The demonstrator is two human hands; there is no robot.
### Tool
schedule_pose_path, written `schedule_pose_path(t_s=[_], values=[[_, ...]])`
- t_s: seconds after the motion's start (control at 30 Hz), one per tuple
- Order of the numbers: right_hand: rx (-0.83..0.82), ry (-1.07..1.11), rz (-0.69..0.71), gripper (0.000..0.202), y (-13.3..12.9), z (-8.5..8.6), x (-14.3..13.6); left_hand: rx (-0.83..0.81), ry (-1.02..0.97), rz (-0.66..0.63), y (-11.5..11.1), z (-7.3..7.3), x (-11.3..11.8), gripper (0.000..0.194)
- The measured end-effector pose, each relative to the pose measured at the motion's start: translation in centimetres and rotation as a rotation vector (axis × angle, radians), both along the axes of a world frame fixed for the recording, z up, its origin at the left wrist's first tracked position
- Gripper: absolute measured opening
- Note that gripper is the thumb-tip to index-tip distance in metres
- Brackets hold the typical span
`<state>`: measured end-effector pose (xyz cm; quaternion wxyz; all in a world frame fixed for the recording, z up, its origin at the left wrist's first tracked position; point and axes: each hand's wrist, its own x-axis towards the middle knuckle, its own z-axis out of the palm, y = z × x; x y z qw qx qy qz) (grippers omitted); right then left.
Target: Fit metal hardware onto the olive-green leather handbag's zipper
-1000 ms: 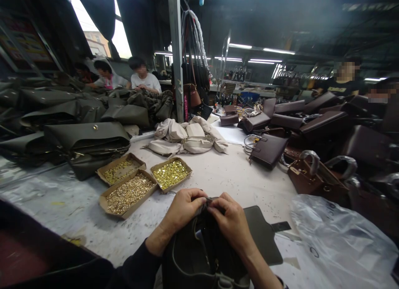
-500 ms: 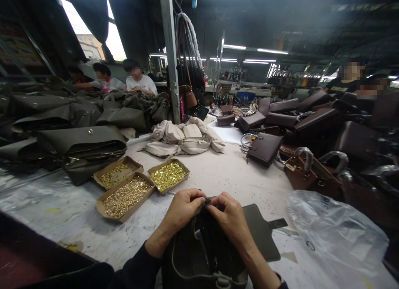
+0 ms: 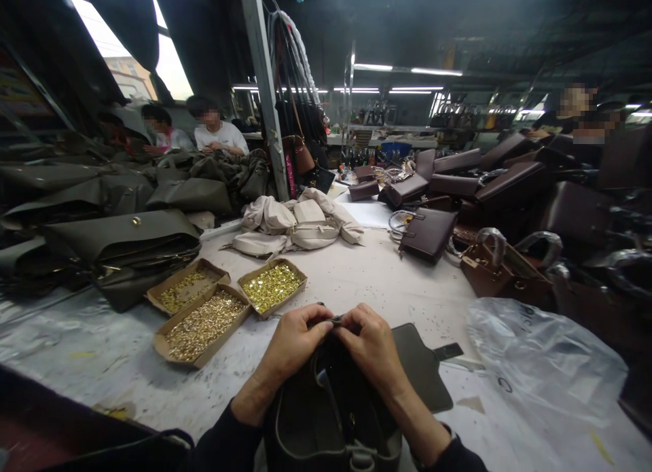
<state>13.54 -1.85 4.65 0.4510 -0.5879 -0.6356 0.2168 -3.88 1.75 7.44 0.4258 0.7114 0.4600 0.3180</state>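
Observation:
A dark olive handbag (image 3: 300, 424) stands in front of me with its mouth open toward me. At its far edge my left hand (image 3: 301, 333) pinches the rim between thumb and fingers. My right hand (image 3: 369, 339) grips the same edge close beside it, fingertips nearly meeting the left ones. Whatever small part may be between the fingertips is hidden. To the right of the bag lies its flat flap (image 3: 422, 367) with a narrow tab. Left of my hands sit cardboard trays of small shiny metal pieces, one a tray of gold-yellow pieces (image 3: 304, 282).
Olive bags (image 3: 122, 238) are piled at the left, dark brown bags (image 3: 428, 234) at the right. Beige cloth pouches (image 3: 313, 233) lie mid-table near a metal post (image 3: 265, 92). A clear plastic bag (image 3: 550, 363) covers the right front. Several people sit or stand farther back.
The view has shifted slightly. My hands stay at the handbag's far edge, with the fingertips a little closer together and a bit of the edge showing between them.

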Motion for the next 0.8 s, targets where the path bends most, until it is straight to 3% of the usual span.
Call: schedule_pose_path(t_s=[0.1,0.27,0.5,0.63,0.8], values=[[0.001,-0.042,-0.004,0.017,0.2,0.2,-0.1,0.041,0.036,-0.024,-0.2,0.0,0.0,0.021],[0.033,-0.094,0.042,0.015,0.3,1.0,-0.6,0.123,0.125,0.083,0.0,-0.1,-0.3,0.023],[0.063,-0.169,0.051,0.014,1.2,1.7,-0.7,0.040,0.073,0.046,0.8,0.2,-1.2,0.025],[-0.007,-0.270,0.100,0.011,2.4,2.0,-0.4,0.022,0.094,0.050,1.2,-0.4,-1.4,0.029],[-0.093,-0.249,0.110,0.016,3.8,2.0,0.0,-0.152,-0.084,0.049,1.8,-1.0,-1.3,0.036]])
